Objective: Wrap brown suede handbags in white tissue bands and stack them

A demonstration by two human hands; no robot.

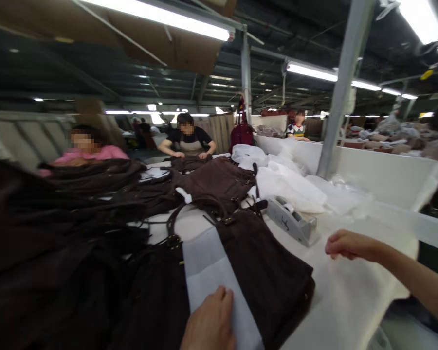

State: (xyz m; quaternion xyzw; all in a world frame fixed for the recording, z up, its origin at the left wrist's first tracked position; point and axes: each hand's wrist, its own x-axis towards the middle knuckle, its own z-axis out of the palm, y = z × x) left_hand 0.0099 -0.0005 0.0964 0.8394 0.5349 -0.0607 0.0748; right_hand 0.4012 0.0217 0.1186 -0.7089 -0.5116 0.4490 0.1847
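Observation:
My left hand lies palm down on a pale grey sheet, fingers extended; its thumb is hidden. The sheet runs between dark brown handbags. To its right a dark brown handbag lies on the white table, its handles pointing away from me. My right hand is held over the table at the right with fingers curled together; whatever is in them, if anything, is too small to make out. Close to its left stands a grey tape dispenser, apart from the hand.
Dark brown bags pile up across the left and far table. White plastic wrapping heaps behind the dispenser, near a metal post and a low white partition. Two people work across the table; another stands farther back.

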